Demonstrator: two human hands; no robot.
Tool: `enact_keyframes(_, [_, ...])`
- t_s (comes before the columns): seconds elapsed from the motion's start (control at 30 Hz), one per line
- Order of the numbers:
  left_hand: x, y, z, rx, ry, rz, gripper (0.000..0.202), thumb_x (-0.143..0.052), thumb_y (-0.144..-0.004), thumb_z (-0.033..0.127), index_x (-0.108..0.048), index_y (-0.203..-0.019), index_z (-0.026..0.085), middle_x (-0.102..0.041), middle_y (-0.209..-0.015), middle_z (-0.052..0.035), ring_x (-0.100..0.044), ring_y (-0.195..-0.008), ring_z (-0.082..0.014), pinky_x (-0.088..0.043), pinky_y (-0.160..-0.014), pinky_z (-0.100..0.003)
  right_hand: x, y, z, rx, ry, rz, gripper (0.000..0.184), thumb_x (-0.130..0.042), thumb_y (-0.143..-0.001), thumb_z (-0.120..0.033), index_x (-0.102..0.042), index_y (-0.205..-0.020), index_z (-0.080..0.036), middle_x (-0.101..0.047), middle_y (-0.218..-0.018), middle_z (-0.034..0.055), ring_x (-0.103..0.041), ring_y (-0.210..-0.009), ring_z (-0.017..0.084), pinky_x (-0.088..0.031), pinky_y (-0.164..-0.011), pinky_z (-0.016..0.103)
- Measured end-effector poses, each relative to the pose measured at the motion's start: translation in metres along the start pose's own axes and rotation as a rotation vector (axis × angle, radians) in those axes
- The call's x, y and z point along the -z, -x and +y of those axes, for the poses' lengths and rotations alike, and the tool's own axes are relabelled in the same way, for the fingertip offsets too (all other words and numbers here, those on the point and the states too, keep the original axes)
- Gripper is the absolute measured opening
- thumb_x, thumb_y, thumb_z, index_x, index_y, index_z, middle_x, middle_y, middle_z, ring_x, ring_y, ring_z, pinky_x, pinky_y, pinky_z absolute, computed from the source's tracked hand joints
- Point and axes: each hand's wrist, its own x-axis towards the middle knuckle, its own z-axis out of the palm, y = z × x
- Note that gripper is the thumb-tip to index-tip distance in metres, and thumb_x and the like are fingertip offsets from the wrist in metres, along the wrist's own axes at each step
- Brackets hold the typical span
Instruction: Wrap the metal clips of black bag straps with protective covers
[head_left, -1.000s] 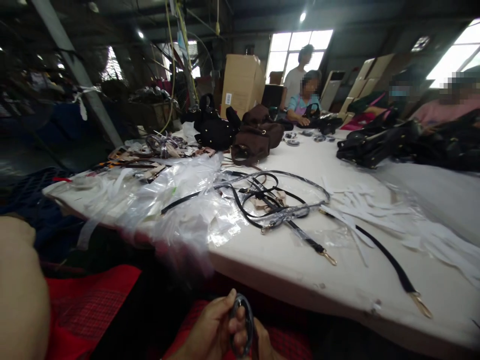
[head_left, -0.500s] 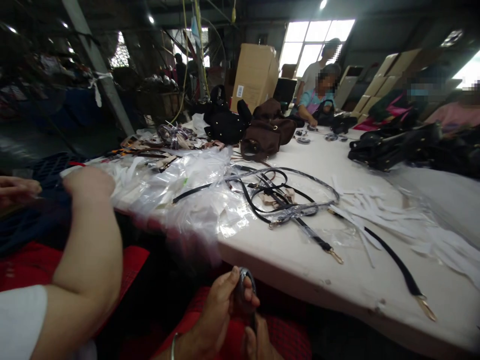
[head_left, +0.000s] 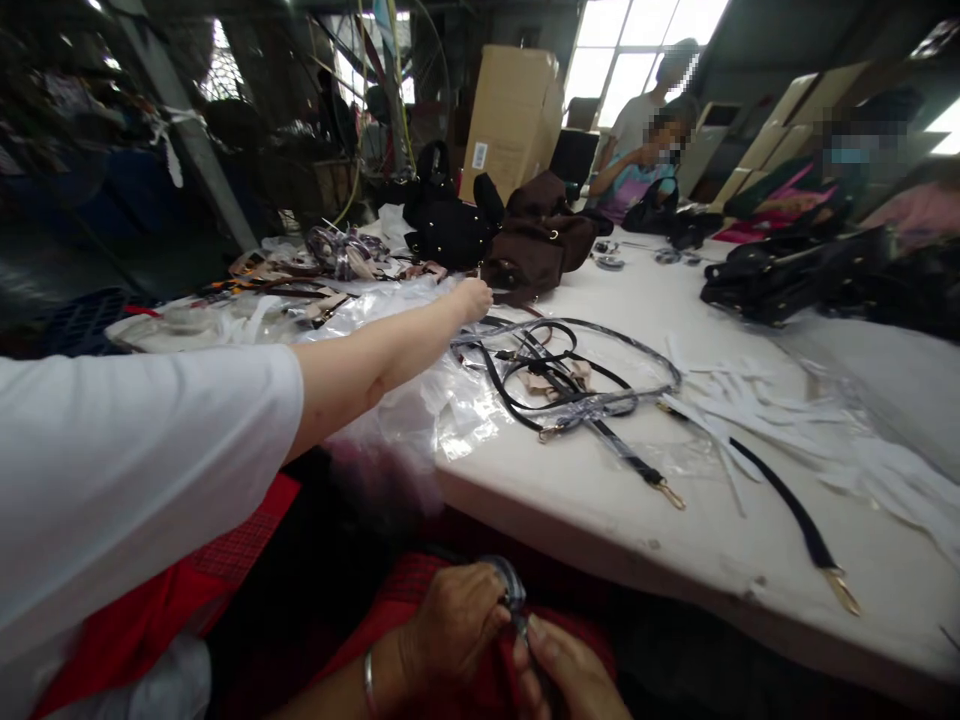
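Over my lap, below the table edge, my left hand (head_left: 455, 615) is closed around a coiled dark strap (head_left: 508, 580) with a shiny, plastic-like wrap. My right hand (head_left: 566, 665) pinches the strap's lower end close beside the left hand. My fingers partly hide the coil. On the table in front lie black bag straps (head_left: 525, 425) in a loose tangle, some in clear plastic. Another black strap (head_left: 795, 510) with a gold clip hook lies to the right.
At my left a co-worker's bare arm (head_left: 382, 370) reaches across clear plastic bags (head_left: 457, 420). Brown (head_left: 536, 245) and black bags (head_left: 450, 235) stand farther back. White strips (head_left: 795, 430) litter the right side of the table (head_left: 600, 530). Other people sit opposite.
My left hand has turned so its back shows, and my right hand has risen into view at the strap. The co-worker's arm has swung right, over the table.
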Motion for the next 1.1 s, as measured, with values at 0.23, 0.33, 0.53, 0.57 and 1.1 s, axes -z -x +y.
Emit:
enact_keyframes(0.23, [0.025, -0.002, 0.014, 0.142, 0.025, -0.216, 0.025, -0.042, -0.100, 0.023, -0.066, -0.093, 0.017, -0.064, -0.083, -0.0114, -0.052, -0.074, -0.0219, -0.034, -0.071, -0.030, 0.009, 0.006, -0.028, -0.286, -0.167, -0.165, 0.046, -0.075, -0.072, -0.056, -0.048, -0.075, -0.019, -0.039, -0.053, -0.0114, -0.021, -0.041, 0.001, -0.020, -0.041, 0.016])
enact_keyframes(0.33, [0.031, 0.000, 0.017, 0.232, 0.085, -0.272, 0.025, -0.045, -0.099, 0.025, -0.068, -0.091, 0.018, -0.064, -0.081, -0.0102, -0.050, -0.071, -0.0209, -0.030, -0.070, -0.029, 0.017, 0.009, -0.033, -0.004, 0.337, -0.114, 0.034, -0.070, -0.080, -0.048, -0.050, -0.078, -0.020, -0.045, -0.060, -0.0087, -0.032, -0.047, 0.006, -0.025, -0.046, 0.019])
enact_keyframes(0.53, [0.038, -0.002, 0.024, 0.630, 0.579, -0.269, 0.037, -0.046, -0.099, 0.043, -0.066, -0.078, 0.019, -0.060, -0.073, -0.0046, -0.051, -0.069, -0.0180, -0.033, -0.068, -0.025, 0.027, 0.006, -0.044, 0.554, 1.209, 0.006, 0.027, -0.040, -0.100, -0.031, -0.062, -0.086, -0.023, -0.063, -0.083, 0.0011, -0.057, -0.077, 0.018, -0.039, -0.070, 0.028])
enact_keyframes(0.57, [0.038, -0.005, 0.025, 0.702, 0.701, -0.282, 0.041, -0.045, -0.098, 0.048, -0.065, -0.077, 0.018, -0.057, -0.069, -0.0035, -0.051, -0.066, -0.0174, -0.034, -0.065, -0.025, 0.027, 0.004, -0.046, 0.575, 1.233, 0.017, 0.029, -0.040, -0.100, -0.030, -0.064, -0.086, -0.022, -0.063, -0.085, 0.0025, -0.057, -0.080, 0.019, -0.039, -0.072, 0.029])
enact_keyframes(1.1, [0.046, -0.052, 0.044, 0.927, 1.479, 0.103, 0.042, -0.049, -0.097, 0.043, -0.063, -0.073, 0.011, -0.041, -0.056, 0.0017, -0.049, -0.053, -0.0132, -0.043, -0.056, -0.026, 0.003, -0.011, 0.019, 0.692, 0.716, 0.342, 0.057, -0.032, -0.095, -0.066, -0.054, -0.126, -0.024, -0.074, -0.109, 0.0071, -0.073, -0.093, 0.024, -0.056, -0.078, 0.029])
